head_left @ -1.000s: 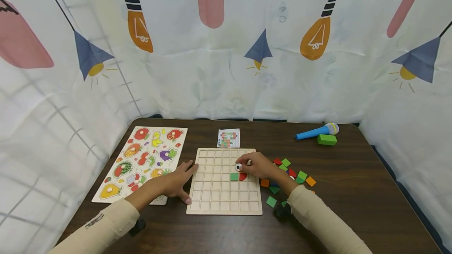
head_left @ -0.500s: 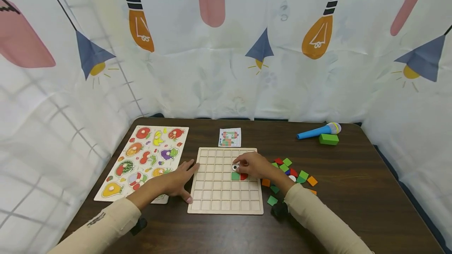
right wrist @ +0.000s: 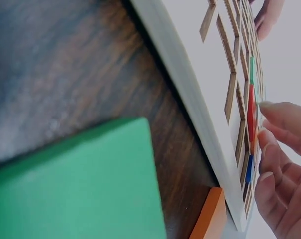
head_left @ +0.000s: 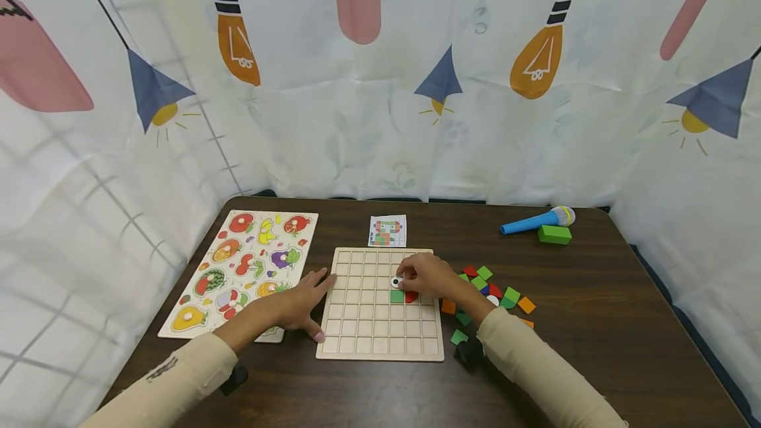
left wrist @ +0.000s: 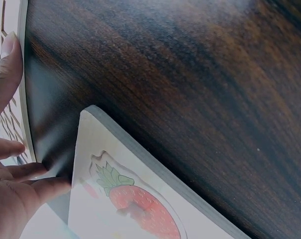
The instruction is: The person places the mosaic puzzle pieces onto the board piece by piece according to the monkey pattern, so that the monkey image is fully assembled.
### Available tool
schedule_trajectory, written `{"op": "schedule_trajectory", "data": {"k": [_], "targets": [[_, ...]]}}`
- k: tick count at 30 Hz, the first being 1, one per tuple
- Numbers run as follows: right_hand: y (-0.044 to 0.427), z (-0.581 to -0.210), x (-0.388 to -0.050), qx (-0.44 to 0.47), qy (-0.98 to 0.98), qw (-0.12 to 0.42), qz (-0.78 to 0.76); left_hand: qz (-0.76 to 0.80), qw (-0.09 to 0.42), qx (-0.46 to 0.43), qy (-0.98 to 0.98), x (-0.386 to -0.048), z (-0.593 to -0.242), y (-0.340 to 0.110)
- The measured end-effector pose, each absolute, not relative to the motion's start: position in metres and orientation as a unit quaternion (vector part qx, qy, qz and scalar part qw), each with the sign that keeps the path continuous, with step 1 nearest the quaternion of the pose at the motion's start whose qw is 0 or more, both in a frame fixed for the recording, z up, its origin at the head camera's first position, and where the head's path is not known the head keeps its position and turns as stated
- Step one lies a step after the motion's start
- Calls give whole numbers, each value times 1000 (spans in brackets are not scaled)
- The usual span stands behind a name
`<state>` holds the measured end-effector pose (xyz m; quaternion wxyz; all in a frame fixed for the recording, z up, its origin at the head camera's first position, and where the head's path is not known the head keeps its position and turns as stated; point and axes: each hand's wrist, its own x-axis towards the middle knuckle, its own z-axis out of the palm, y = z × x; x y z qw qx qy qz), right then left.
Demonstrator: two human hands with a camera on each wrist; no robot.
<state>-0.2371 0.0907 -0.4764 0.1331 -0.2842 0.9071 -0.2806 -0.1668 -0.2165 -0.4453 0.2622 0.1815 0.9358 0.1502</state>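
Note:
The right hand pinches a white round piece with a black dot over the gridded wooden board, at the cell just beyond a green square. Beside that square lies a red piece, partly under the hand. My left hand rests spread at the board's left edge, thumb near the lower corner. The right wrist view shows the fingers close to red and blue pieces; the white piece cannot be made out there.
Left of the board lies a fruit puzzle. A pattern card is behind the board. Loose coloured pieces are scattered to the right, with a blue toy microphone and a green block at the back right.
The right hand has shifted slightly left across the board, bringing the white piece from between two columns to the cell beyond the green square. My left hand has kept its place.

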Motion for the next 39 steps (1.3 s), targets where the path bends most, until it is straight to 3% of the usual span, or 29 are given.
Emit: {"op": "schedule_trajectory", "data": {"k": [26, 39], "targets": [[92, -472, -236, -307, 902, 129, -275, 150, 258, 187, 936, -166, -446, -217], [142, -466, -236, -313, 889, 91, -320, 147, 259, 187, 936, -167, -447, -217]]}}
